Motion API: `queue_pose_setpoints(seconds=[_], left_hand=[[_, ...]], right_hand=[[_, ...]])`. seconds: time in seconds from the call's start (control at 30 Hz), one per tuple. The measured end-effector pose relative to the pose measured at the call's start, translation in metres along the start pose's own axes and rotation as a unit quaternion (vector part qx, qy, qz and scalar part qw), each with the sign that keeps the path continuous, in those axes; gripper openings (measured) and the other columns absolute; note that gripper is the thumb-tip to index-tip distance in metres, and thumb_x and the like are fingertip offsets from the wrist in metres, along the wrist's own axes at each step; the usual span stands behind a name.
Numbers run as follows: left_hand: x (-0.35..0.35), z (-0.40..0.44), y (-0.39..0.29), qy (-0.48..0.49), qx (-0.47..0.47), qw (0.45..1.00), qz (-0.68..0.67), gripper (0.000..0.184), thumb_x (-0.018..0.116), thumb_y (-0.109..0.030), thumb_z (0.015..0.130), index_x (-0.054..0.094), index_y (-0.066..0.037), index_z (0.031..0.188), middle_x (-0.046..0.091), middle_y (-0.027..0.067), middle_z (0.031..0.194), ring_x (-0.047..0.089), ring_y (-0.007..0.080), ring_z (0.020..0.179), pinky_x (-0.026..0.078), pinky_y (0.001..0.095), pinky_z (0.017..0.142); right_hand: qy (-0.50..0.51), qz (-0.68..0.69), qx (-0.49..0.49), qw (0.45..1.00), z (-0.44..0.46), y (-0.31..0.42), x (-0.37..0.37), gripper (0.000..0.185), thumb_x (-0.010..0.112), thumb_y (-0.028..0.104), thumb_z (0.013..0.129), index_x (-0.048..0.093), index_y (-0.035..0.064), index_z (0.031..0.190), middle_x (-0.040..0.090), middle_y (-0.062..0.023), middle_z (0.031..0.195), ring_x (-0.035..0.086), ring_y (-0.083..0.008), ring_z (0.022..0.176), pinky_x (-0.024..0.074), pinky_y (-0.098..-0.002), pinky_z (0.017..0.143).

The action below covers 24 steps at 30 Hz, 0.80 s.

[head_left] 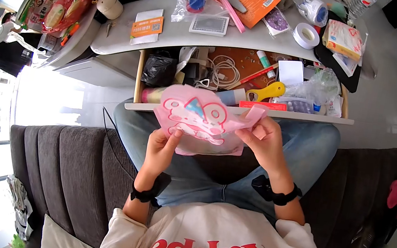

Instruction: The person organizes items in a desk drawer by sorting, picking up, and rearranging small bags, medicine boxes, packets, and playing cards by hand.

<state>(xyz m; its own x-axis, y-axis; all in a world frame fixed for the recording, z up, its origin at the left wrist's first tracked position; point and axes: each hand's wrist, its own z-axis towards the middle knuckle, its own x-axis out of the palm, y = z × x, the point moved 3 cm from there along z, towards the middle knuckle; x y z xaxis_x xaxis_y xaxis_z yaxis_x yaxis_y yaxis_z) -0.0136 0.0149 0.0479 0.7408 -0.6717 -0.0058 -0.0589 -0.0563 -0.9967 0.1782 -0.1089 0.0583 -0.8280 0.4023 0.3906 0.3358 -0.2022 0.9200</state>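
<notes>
A pink plastic bag point(199, 121) with a cartoon face printed on it hangs between my two hands, over my lap and in front of the open drawer point(314, 117). My left hand point(161, 146) pinches the bag's lower left edge between thumb and fingers. At the bag's right end, my right hand point(263, 137) grips a pink strap-like part near the drawer front. Whatever the bag contains cannot be made out. Just beyond the bag, the drawer holds a yellow-handled tool point(268, 91), a red box point(263, 106), a coiled white cable point(224, 72) and a black plastic bag point(160, 68).
On the desk point(172, 26) above the drawer lie a tape roll point(306, 35), an orange packet point(251, 1), a playing-card box point(209, 24), pink-handled scissors or a similar tool point(229, 9) and an orange card point(147, 26). A dark sofa point(74, 156) surrounds my legs.
</notes>
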Motion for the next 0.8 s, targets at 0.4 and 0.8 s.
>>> queue_pose_setpoints(seconds=[0.4, 0.8], left_hand=[[0.004, -0.005, -0.045, 0.118, -0.011, 0.964, 0.237, 0.008, 0.066, -0.002, 0.079, 0.065, 0.003, 0.085, 0.058, 0.0025, 0.067, 0.049, 0.0058, 0.059, 0.04, 0.0196, 0.054], [0.023, -0.013, -0.055, 0.206, 0.148, 0.911, 0.325, 0.021, 0.069, -0.002, 0.068, 0.063, -0.001, 0.088, 0.059, 0.009, 0.079, 0.057, 0.0263, 0.074, 0.048, 0.0328, 0.065]], right_hand=[[0.07, -0.128, 0.026, 0.989, -0.029, 0.007, -0.001, 0.017, 0.068, -0.001, 0.076, 0.051, 0.0011, 0.08, 0.059, -0.0022, 0.086, 0.054, -0.0069, 0.078, 0.042, -0.0195, 0.07], [0.094, -0.166, -0.008, 0.982, -0.036, 0.002, 0.013, 0.012, 0.067, -0.003, 0.072, 0.057, -0.0004, 0.077, 0.057, -0.0045, 0.08, 0.053, -0.0119, 0.07, 0.04, -0.0218, 0.064]])
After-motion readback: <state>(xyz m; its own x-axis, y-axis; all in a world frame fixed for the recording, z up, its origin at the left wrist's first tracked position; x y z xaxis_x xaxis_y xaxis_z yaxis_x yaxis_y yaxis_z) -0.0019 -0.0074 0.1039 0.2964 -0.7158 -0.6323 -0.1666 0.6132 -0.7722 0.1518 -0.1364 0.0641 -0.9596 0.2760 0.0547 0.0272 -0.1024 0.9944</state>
